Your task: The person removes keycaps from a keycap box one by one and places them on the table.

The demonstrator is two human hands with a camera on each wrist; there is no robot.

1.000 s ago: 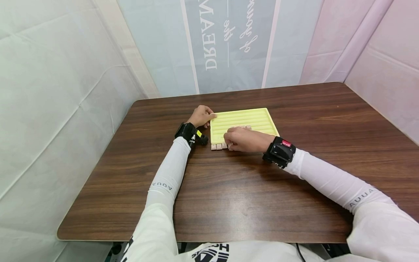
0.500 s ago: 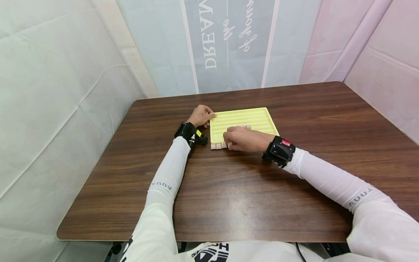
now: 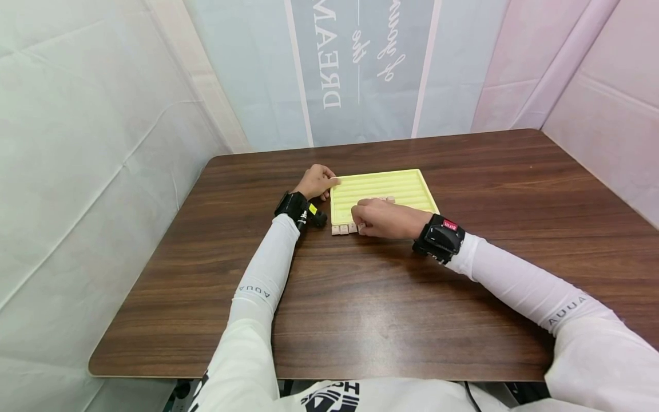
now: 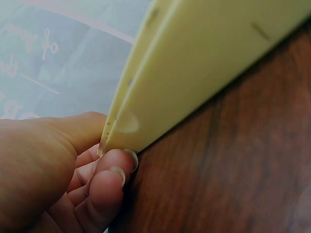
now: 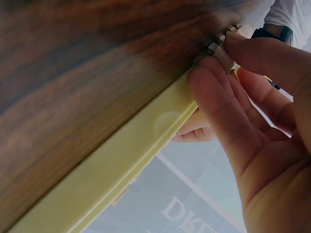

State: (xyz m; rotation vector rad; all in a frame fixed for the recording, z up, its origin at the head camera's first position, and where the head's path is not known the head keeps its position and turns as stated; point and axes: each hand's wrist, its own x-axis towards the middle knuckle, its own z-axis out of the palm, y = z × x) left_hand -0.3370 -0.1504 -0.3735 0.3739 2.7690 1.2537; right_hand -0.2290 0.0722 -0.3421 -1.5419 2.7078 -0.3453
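The fingers of the left hand were bent, gripping the far left corner of a yellow tray, with the thumb over its rim. The tray lay flat on the table before the person. Farther right, the right hand was at the tray's near edge, its thumb and fingers drawn together in a pinch on a small pale block.

The left wrist view showed two fingertips low against the tray's outer wall, under the rim, which the head view hid. The head view alone showed the tray's ridged inside, a short row of pale blocks along the near edge at the left, and more blocks in the tray, partly covered by the right hand. The right wrist view showed the pinched block, mostly hidden from above.

A white sheet hung at the left; beneath everything was a dark wood-grain table. Behind it hung a grey-blue curtain with white lettering, and pinkish-white sheeting stood at the right.
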